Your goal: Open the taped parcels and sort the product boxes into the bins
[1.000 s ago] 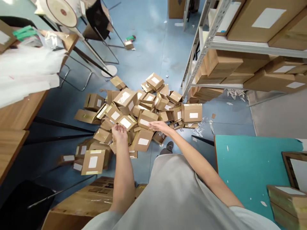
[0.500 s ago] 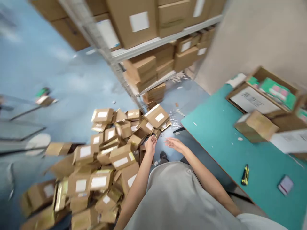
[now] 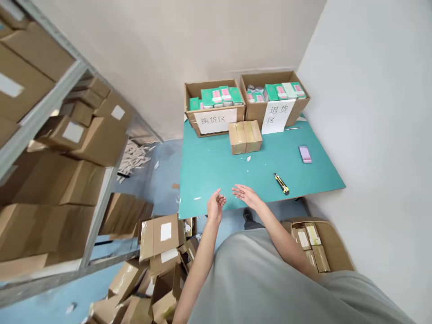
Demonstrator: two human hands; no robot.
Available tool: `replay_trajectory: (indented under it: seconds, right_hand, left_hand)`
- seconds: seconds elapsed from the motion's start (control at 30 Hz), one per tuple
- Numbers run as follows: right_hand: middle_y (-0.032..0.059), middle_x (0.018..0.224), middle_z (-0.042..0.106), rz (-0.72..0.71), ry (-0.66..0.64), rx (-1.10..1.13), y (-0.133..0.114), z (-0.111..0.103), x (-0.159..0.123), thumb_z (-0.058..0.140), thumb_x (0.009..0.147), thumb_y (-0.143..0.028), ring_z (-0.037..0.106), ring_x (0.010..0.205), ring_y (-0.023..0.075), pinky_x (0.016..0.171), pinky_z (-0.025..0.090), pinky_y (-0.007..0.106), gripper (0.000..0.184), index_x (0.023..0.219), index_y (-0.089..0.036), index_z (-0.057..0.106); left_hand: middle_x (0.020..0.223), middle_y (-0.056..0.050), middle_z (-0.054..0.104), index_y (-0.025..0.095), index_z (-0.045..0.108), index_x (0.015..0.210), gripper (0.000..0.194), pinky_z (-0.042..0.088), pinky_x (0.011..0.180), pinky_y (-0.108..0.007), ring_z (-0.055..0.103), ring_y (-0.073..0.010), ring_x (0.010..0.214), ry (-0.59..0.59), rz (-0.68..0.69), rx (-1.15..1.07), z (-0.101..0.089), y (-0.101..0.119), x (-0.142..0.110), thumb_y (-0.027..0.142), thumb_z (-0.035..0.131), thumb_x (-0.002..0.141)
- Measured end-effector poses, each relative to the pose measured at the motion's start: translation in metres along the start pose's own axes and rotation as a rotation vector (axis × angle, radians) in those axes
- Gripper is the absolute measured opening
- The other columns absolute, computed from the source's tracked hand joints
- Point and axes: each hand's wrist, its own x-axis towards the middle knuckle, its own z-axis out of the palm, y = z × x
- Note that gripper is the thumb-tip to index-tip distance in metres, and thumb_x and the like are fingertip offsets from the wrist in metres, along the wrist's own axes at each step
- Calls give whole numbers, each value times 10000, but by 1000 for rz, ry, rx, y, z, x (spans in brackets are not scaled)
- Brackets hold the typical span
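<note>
Both of my hands hover over the near edge of a green-topped table (image 3: pixel 209 166), with nothing in them. The fingers of my left hand (image 3: pixel 216 206) are loosely curled but apart. My right hand (image 3: pixel 247 196) is stretched out flat, its fingertips facing the left one. To the right of my right hand lies a yellow and black utility knife (image 3: pixel 281 184). Farther back stands a taped brown cardboard box (image 3: pixel 245 137). A phone-like flat object (image 3: pixel 305 154), its face blurred, lies on the right part of the table.
Two open cartons, a left one (image 3: pixel 216 121) and a right one (image 3: pixel 256 112), hold green boxes at the table's back. A metal shelf (image 3: pixel 101 211) of boxes stands left. Piled cardboard boxes (image 3: pixel 162 238) cover the floor lower left. A large open carton (image 3: pixel 337 249) sits lower right.
My view has swung right, from the box pile and shelf to the table. My hands have come from above the floor to over the table's near edge, still empty.
</note>
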Motion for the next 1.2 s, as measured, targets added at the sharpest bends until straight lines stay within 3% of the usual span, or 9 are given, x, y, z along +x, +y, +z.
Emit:
replay_trajectory:
  seconds: [0.2, 0.3, 0.4, 0.57, 0.73, 0.87, 1.0, 1.13, 1.2]
  right_hand:
    - [107, 1249, 852, -154, 122, -55, -69, -64, 47, 830, 916, -430, 818, 1099, 215, 1013, 605, 344, 304, 1149, -241, 781]
    - [113, 1228, 848, -252, 237, -267, -107, -81, 84, 834, 882, -500, 788, 1172, 267, 1063, 599, 412, 367, 1131, -235, 781]
    - [124, 1374, 793, -343, 303, -472, -149, -86, 128, 828, 887, -494, 684, 1375, 304, 1238, 494, 464, 396, 1184, -236, 783]
    - [225, 1783, 425, -457, 437, -1082, -204, -67, 201, 747, 974, -603, 283, 1704, 395, 1370, 275, 575, 782, 1613, -180, 593]
    - [315, 1871, 130, -323, 496, -1260, -209, -56, 239, 674, 994, -739, -1, 1760, 431, 1377, 137, 629, 1064, 1755, -63, 365]
    - [346, 1870, 75, -366, 573, -1297, -202, -68, 244, 600, 1056, -661, 14, 1759, 440, 1370, 129, 640, 917, 1706, -35, 438]
    - [348, 1862, 122, -344, 646, -1306, -204, -70, 248, 688, 1015, -541, 129, 1737, 480, 1345, 215, 649, 761, 1598, -67, 567]
    - [376, 1844, 143, -308, 676, -1288, -212, -61, 257, 790, 936, -486, 185, 1701, 530, 1276, 330, 711, 793, 1576, -81, 556]
    - [387, 1817, 196, -286, 647, -1266, -221, -60, 260, 840, 899, -480, 288, 1647, 534, 1222, 415, 701, 842, 1587, -105, 533]
  left_hand:
    - [894, -18, 760, 180, 728, 1186, 365, 565, 729, -243, 721, -112, 718, -19, -51, 82, 98, -15, 35, 182, 776, 824]
    - [839, 3, 724, 174, 728, 1175, 359, 559, 727, -248, 709, -113, 708, 2, -52, 94, 131, -22, 49, 182, 770, 818]
    - [817, 11, 698, 171, 733, 1167, 375, 554, 746, -267, 696, -121, 711, 1, -47, 116, 152, -30, 58, 215, 803, 801]
    - [815, 2, 689, 153, 753, 1167, 431, 545, 777, -300, 692, -144, 733, -9, -51, 144, 161, -36, 63, 241, 856, 758]
    - [811, 3, 678, 163, 757, 1164, 445, 542, 796, -309, 690, -151, 750, 32, -27, 156, 154, -32, 66, 286, 878, 753]
    - [809, 4, 678, 164, 759, 1167, 447, 540, 799, -307, 694, -155, 768, 36, -25, 157, 153, -25, 69, 288, 873, 753]
    - [815, 7, 677, 159, 758, 1160, 448, 538, 801, -307, 690, -149, 763, 31, -12, 154, 160, -21, 72, 283, 860, 742]
    - [802, 10, 675, 154, 758, 1142, 453, 532, 785, -305, 679, -142, 729, 27, 1, 166, 167, -25, 71, 298, 856, 724]
    - [800, 8, 677, 156, 760, 1128, 453, 533, 780, -305, 680, -141, 721, 20, -11, 177, 167, -29, 68, 309, 862, 714]
